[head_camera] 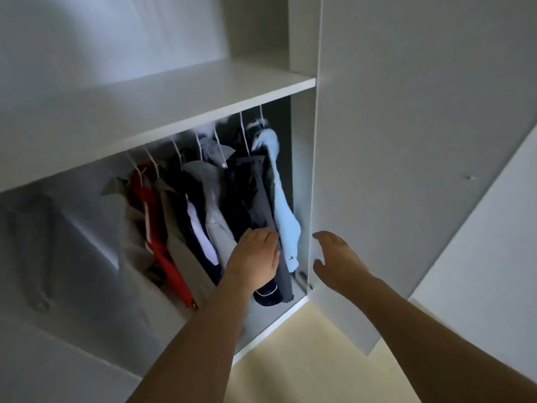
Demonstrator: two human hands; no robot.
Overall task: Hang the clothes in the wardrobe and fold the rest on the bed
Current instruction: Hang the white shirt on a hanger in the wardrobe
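Left hand [255, 257]: palm flat against the dark grey hanging garment [261, 199], fingers straight, gripping nothing.
Right hand [334, 258]: open, fingers spread and loosely curved, just beside the white wardrobe door [406, 170] edge, holding nothing.
Clothes: row on white wire hangers [244, 132], left of that door, under the white shelf [174, 106]; pale blue shirt [283, 205] nearest the door.
Tip: probably tuck fabric inward first, then swing the door, so no sleeve gets pinched.
Arms: both stretched forward, bare forearms.
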